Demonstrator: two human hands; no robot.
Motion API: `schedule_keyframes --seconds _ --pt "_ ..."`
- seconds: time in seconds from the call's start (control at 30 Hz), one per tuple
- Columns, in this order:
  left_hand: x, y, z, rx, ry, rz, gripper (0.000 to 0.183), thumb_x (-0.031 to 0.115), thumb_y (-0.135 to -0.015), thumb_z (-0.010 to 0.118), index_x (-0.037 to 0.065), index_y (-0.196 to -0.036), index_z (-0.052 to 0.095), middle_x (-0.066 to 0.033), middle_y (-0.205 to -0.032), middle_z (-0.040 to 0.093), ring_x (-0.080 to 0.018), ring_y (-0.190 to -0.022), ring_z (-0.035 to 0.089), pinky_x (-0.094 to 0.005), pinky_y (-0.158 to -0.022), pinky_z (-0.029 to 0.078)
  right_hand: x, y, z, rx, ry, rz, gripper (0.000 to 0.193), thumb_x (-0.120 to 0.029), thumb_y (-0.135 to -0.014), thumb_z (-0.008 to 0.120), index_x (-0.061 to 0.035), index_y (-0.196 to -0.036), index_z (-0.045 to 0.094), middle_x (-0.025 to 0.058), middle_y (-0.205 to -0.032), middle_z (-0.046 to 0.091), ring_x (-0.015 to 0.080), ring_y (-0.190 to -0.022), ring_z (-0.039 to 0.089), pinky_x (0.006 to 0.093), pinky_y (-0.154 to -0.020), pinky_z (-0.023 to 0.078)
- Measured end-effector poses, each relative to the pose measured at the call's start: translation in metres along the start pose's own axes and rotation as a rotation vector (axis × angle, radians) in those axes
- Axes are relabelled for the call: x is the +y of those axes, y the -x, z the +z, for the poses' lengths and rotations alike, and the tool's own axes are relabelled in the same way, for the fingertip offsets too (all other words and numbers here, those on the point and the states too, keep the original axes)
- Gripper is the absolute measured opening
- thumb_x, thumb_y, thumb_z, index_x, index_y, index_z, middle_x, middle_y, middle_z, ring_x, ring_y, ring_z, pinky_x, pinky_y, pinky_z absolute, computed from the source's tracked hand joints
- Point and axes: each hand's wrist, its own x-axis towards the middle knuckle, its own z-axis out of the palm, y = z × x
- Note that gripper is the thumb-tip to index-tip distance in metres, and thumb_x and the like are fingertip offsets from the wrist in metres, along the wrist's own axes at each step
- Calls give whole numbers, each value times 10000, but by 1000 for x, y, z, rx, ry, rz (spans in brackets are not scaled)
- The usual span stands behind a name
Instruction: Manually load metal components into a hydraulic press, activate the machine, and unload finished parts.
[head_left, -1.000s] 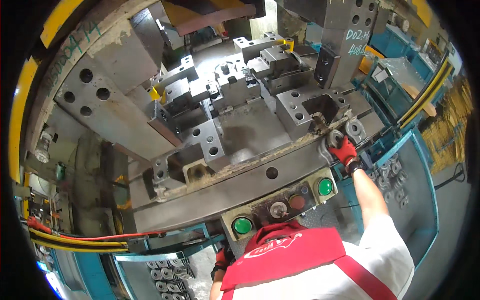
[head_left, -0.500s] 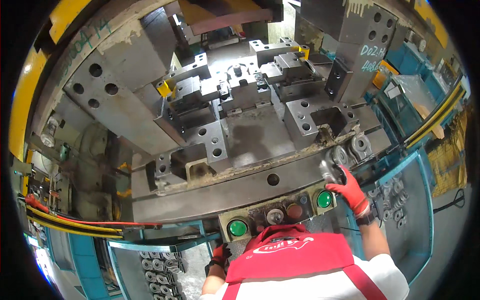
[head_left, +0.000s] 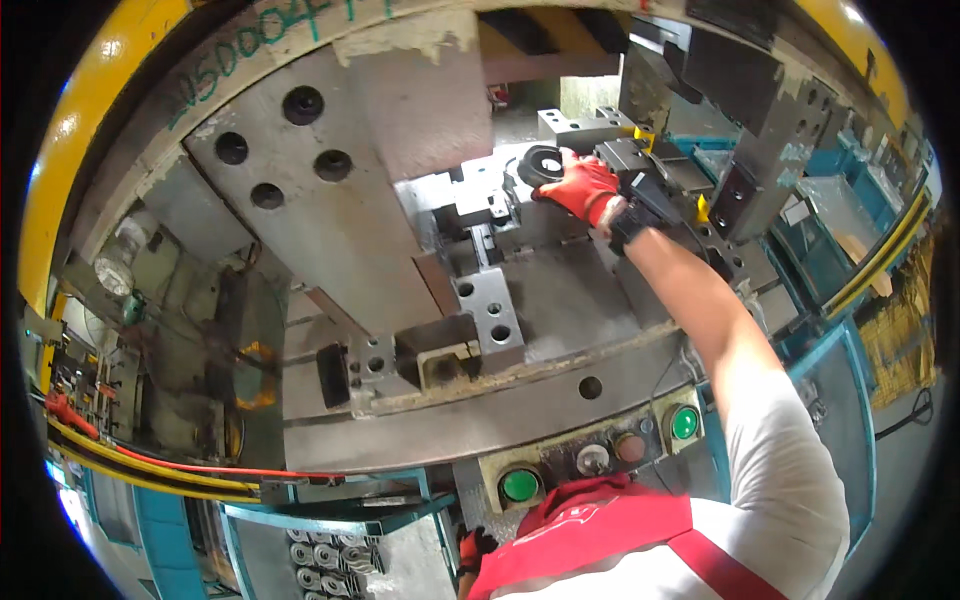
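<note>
My right hand point(head_left: 582, 188), in a red glove, reaches far forward into the press. Its fingers are closed on the edge of a grey metal part with a ring-shaped end point(head_left: 543, 166), held at the central die block point(head_left: 510, 205). How much of the part rests on the block is hidden by the hand. Low beside my apron, my left hand point(head_left: 476, 548) hangs near the left parts bin point(head_left: 235, 530); it is small and partly hidden, so its fingers cannot be made out.
Thick steel columns point(head_left: 340, 230) flank the die. In front is a control panel with two green buttons point(head_left: 519, 486) point(head_left: 685, 422) and a red button point(head_left: 629, 447). Several metal parts point(head_left: 325, 560) lie in the left bin. A blue-framed bin point(head_left: 850, 440) stands right.
My right hand has moved from the press bed's front right edge forward and left to the central die, carrying the metal part. My left hand stays low by my apron.
</note>
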Motion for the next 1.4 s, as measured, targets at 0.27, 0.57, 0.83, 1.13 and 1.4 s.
schedule_keyframes --seconds 0.27,0.57,0.83,1.13,1.4 --pt "-37 -24 2 110 901 -593 488 428 -857 542 118 -1226 466 -189 -1119 543 -373 -993 545 -529 -844 458 -22 -136 103 -163 239 57 612 -381 -625 668 -30 -1122 601 163 -1093 620 269 -1015 601 384 -824 478" --pt "-6 -37 -15 148 890 -551 479 432 -866 536 131 -1232 466 -163 -1099 541 -351 -991 543 -513 -832 462 -9 -177 151 -350 202 -17 523 -448 -695 597 -93 -1075 648 173 -1141 605 295 -1010 610 423 -847 461" --pt "49 13 -38 239 764 -450 465 429 -867 548 159 -1237 468 -126 -1078 531 -317 -1001 528 -479 -806 468 -44 69 48 -103 -288 -327 877 -543 -771 591 55 -1341 296 270 -1327 382 401 -1272 327 442 -1044 284" --pt "130 -16 -8 219 582 214 637 361 -809 663 165 -1334 360 -86 -1285 441 -303 -1119 489 -467 -848 451 182 356 56 212 -442 189 542 -154 -767 688 0 -1242 476 189 -1251 494 333 -1175 455 397 -999 345" --pt "226 -38 5 370 377 24 929 301 -632 819 -63 -1317 307 -249 -1259 466 -330 -1157 480 -380 -951 408 320 439 191 -220 -367 714 1136 -432 -553 831 -4 -1398 204 284 -1225 453 409 -1142 454 430 -959 390"
